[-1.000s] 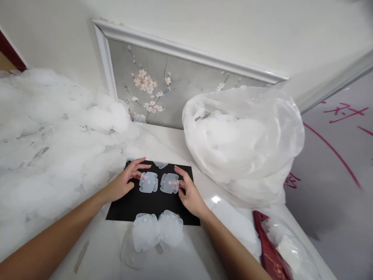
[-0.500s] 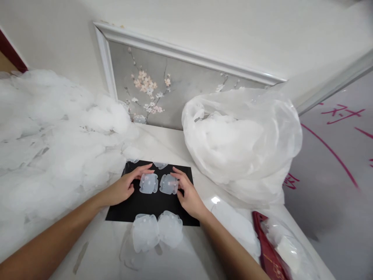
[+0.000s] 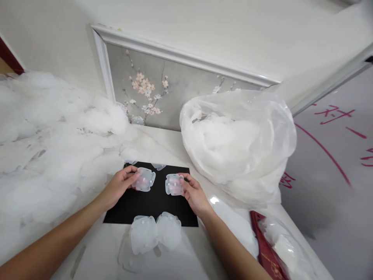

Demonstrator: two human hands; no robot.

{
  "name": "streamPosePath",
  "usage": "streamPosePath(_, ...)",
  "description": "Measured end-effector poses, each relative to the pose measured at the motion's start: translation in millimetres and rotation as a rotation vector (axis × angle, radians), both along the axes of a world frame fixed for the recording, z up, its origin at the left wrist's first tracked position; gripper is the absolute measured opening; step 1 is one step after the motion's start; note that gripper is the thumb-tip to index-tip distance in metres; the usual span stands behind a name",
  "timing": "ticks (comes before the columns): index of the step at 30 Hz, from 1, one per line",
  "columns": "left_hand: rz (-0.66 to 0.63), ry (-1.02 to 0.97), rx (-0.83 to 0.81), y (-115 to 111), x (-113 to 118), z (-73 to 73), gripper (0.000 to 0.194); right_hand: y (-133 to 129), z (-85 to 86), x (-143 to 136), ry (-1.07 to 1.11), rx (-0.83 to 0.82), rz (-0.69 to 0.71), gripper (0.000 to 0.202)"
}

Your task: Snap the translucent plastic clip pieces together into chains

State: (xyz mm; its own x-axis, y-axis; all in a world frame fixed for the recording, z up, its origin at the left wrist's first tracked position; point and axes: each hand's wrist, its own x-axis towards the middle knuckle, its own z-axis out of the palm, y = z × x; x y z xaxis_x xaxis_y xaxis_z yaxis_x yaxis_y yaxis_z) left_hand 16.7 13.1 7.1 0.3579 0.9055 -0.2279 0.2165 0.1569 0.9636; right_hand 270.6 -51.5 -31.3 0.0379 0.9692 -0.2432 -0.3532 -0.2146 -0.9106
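Note:
My left hand (image 3: 122, 182) pinches the left edge of a translucent, scalloped plastic piece (image 3: 146, 179), its fingers partly behind it. Another piece of the same kind (image 3: 172, 184) is gripped at its right edge by my right hand (image 3: 192, 191), and fingers show through it. Both pieces are over a black mat (image 3: 151, 210), with a gap between them. Two stacks of similar pieces, a left one (image 3: 143, 235) and a right one (image 3: 169, 230), lie side by side at the mat's near edge. One more piece (image 3: 158, 166) lies at its far edge.
A large heap of translucent pieces (image 3: 58, 155) covers the left side. An open clear bag (image 3: 236, 144) full of white pieces stands at the back right. A red item (image 3: 266, 249) and a plastic bag (image 3: 287, 249) lie at the lower right, beside a marked board (image 3: 326, 167).
Both hands have closed on the two pieces, which lay on the mat before. The pieces are now farther apart, and the left one is tilted.

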Motion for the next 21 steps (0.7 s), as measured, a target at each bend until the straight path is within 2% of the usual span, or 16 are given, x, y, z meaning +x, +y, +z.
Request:
streamPosePath(2,0.005,-0.096,-0.153,0.5,0.2,1.3,0.038,0.4,0.6,0.7,0.069,-0.038,0.014,0.046)
streamPosePath(5,-0.014,-0.122,-0.238,1.6,-0.3,2.4,0.045,0.8,-1.1,1.1,0.088,-0.065,0.01,0.046)
streamPosePath(10,-0.005,-0.125,-0.275,3.0,-1.1,2.4,0.044,0.7,-3.5,1.4,0.101,-0.087,0.014,0.045)
streamPosePath(16,-0.061,-0.172,-0.283,3.0,-0.9,0.7,0.051,0.6,-5.8,1.8,0.087,-0.092,0.022,0.045)
streamPosePath(21,-0.073,-0.146,-0.255,3.6,-1.5,2.8,0.046,-1.3,-3.9,3.0,0.051,-0.071,0.095,0.047)
